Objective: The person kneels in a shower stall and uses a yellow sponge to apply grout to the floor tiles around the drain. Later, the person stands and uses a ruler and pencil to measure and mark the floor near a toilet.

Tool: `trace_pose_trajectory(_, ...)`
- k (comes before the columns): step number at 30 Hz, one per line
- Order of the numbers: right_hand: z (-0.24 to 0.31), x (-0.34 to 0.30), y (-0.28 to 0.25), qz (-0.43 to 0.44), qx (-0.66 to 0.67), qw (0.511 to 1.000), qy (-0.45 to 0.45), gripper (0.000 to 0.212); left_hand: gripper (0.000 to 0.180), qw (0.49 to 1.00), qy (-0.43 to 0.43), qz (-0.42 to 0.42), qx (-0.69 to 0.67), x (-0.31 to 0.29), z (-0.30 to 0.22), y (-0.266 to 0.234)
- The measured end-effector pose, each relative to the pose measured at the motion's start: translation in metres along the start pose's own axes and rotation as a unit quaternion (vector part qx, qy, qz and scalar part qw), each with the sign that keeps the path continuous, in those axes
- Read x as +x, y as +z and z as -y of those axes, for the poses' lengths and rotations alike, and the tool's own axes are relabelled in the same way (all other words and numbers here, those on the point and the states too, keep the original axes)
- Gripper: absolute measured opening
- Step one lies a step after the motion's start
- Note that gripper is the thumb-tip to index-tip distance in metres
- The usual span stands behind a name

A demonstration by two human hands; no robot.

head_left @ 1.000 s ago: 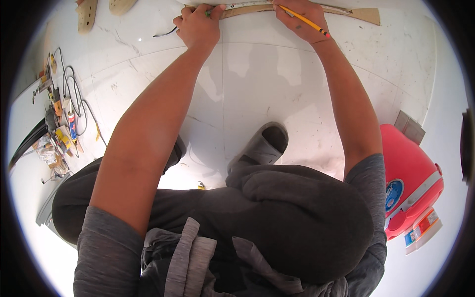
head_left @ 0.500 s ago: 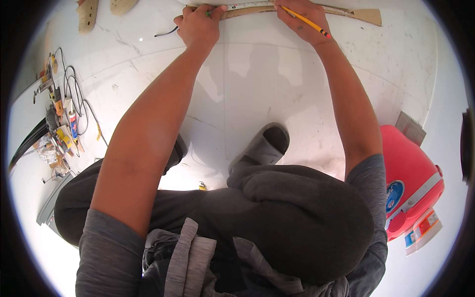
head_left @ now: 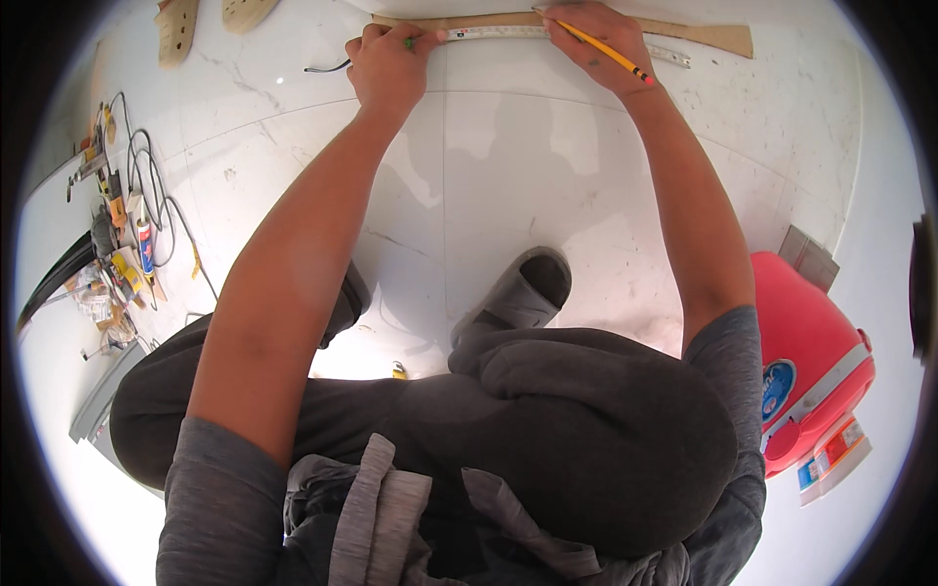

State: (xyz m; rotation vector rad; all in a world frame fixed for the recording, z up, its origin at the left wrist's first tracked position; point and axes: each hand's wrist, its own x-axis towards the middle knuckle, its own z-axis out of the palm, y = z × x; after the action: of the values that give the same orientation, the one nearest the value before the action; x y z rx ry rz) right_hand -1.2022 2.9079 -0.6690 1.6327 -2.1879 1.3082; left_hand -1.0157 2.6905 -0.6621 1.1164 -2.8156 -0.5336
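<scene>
At the far edge of the view, a long, thin brown strip (head_left: 699, 35) lies across the floor; cannot tell whether it is wood or cardboard. Along its near side runs a white measuring tape (head_left: 498, 32) with dark and red marks, its right end sticking out past my right hand. My left hand (head_left: 389, 66) is closed at the tape's left end, thumb and fingers pinching it, with a bit of green showing between them. My right hand (head_left: 601, 44) grips a yellow pencil (head_left: 614, 53), its tip by the strip and its red eraser end toward my wrist.
Tools, cables and a sealant tube (head_left: 146, 244) lie at the left. A red case (head_left: 806, 361) stands at the right beside a grey flat piece (head_left: 809, 258). Beige clogs (head_left: 176, 31) sit at the far left. My sandalled foot (head_left: 518, 288) rests on pale tiles.
The measuring tape has shifted toward me and slightly off the brown strip, so more of the strip shows behind it. My left hand has moved slightly nearer; the right still holds the pencil.
</scene>
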Motion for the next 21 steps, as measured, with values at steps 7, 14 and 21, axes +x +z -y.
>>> trace_pose_trajectory(7,0.0032,-0.0014,0.0027,0.006,-0.035,0.999,-0.018,0.012,0.044,1.000,0.001,-0.005,0.022,-0.0012,-0.0028,-0.0003)
trace_pose_trajectory(14,0.0047,-0.0045,0.0055,-0.010,-0.014,1.000,0.002,0.010,0.042,1.000,-0.002,0.000,0.013,-0.0019,-0.0060,-0.0020)
trace_pose_trajectory(21,0.0018,-0.0041,0.0052,0.003,-0.038,0.999,-0.005,0.014,0.040,1.000,-0.010,0.013,0.014,-0.0015,-0.0069,-0.0046)
